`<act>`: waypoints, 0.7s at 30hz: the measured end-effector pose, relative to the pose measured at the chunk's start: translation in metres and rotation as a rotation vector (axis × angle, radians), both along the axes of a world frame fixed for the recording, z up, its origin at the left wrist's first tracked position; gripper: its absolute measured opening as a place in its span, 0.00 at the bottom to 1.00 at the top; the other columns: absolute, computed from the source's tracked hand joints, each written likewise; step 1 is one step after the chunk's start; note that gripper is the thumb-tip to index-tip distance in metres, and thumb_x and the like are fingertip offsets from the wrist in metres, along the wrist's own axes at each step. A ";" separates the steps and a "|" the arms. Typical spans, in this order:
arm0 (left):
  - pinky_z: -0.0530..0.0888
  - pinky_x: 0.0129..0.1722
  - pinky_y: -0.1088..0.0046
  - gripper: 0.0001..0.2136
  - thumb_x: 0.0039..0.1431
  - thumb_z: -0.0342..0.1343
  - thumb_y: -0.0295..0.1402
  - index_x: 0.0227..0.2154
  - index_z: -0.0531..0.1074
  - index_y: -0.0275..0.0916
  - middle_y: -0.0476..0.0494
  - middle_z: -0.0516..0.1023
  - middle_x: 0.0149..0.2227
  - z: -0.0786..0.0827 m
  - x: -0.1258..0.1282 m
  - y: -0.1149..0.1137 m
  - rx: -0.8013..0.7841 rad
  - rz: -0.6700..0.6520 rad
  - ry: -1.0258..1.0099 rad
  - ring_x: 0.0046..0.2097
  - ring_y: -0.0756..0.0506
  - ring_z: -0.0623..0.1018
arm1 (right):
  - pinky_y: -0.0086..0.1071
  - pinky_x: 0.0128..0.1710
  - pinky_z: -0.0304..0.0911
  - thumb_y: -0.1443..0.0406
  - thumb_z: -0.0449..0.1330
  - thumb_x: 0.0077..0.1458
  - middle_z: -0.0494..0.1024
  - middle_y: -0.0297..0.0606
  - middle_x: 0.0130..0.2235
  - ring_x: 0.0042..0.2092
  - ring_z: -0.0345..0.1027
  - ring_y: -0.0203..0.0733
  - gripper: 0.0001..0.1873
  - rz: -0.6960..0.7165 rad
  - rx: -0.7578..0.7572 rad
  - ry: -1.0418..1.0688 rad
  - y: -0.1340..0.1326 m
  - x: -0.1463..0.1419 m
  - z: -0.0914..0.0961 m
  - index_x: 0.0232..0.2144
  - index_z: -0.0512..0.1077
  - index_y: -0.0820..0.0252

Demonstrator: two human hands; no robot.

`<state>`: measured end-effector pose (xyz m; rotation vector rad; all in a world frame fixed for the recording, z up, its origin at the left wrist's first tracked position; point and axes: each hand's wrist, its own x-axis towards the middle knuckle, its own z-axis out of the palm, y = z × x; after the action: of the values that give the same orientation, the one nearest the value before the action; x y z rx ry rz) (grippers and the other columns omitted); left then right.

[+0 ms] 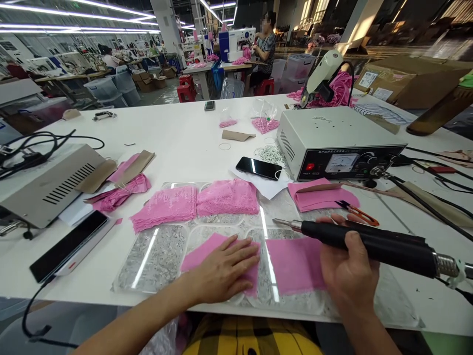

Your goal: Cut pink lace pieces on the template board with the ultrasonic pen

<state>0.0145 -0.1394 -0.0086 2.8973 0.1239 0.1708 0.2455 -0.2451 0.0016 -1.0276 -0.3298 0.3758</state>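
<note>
The black handheld tool (pixel 399 251) stretches across the right of the frame, its long dark cylindrical body sloping gently down toward the right edge. Its bright metal nose narrows to a fine point that faces left, right of the frame's middle, and a ribbed silver collar closes its rear end. Below that point in the picture, the right pink piece (pixel 293 266) lies flat and smooth, close to a rectangle, with its right side hidden from sight. The left pink piece (pixel 207 249) lies flat at the lower centre, largely covered, its left part showing a slanting upper edge and a pointed lower-left corner. A narrow gap separates the two pieces.
</note>
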 end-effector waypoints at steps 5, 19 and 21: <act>0.54 0.69 0.53 0.23 0.71 0.47 0.43 0.62 0.64 0.36 0.41 0.64 0.65 -0.004 0.001 0.000 -0.003 -0.008 -0.020 0.67 0.38 0.61 | 0.39 0.43 0.68 0.61 0.56 0.54 0.68 0.33 0.36 0.34 0.66 0.37 0.08 -0.026 0.013 -0.068 0.011 0.005 0.011 0.36 0.69 0.54; 0.53 0.68 0.54 0.21 0.69 0.50 0.42 0.60 0.66 0.38 0.39 0.65 0.65 -0.005 0.002 -0.001 -0.024 0.002 -0.066 0.68 0.39 0.61 | 0.37 0.27 0.66 0.61 0.56 0.51 0.70 0.35 0.31 0.25 0.64 0.36 0.07 0.194 0.058 -0.329 0.008 -0.016 0.022 0.31 0.71 0.57; 0.54 0.68 0.54 0.22 0.70 0.49 0.43 0.60 0.66 0.37 0.39 0.65 0.65 -0.005 0.002 -0.001 -0.019 0.003 -0.059 0.67 0.38 0.62 | 0.37 0.27 0.66 0.61 0.56 0.52 0.70 0.35 0.31 0.25 0.64 0.36 0.07 0.201 0.054 -0.340 0.009 -0.016 0.021 0.31 0.71 0.57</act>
<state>0.0163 -0.1404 -0.0135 2.8705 0.1188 0.2538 0.2294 -0.2360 0.0229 -1.0075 -0.7492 0.3700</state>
